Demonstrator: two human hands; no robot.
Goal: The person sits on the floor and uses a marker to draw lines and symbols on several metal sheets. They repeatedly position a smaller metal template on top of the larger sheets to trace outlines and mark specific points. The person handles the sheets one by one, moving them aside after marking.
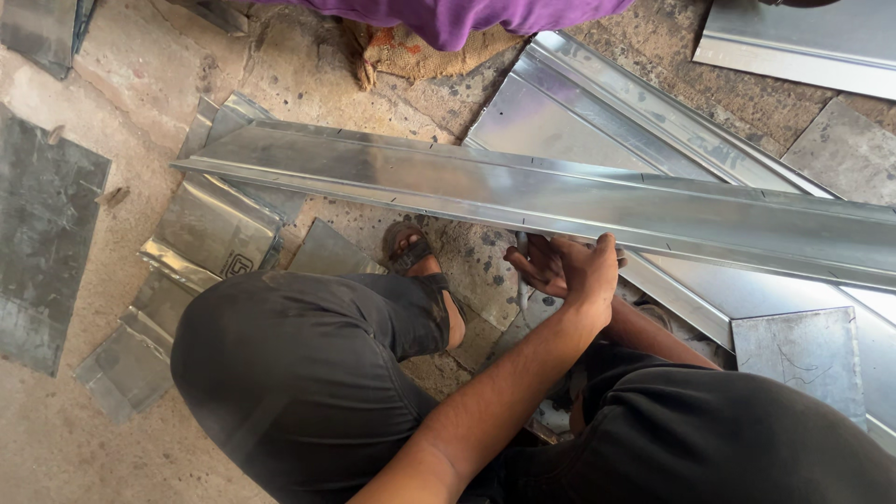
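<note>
Long folded sheet-metal strip [560, 191]: shiny, galvanised, creased lengthwise, lying across the rough concrete floor [56, 448] above the knees. Left hand [583, 266]: fingers curled onto the strip's near edge. Right hand [530, 266]: beside it under the same edge, fingers partly hidden, grip unclear. Bent offcuts [201, 233] left, one bearing a small dark rectangular stamp

Long strip [523, 191]: shiny smooth sheet metal; floor [308, 65]: rough matt concrete; trousers [299, 364]: dark matt cloth.
</note>
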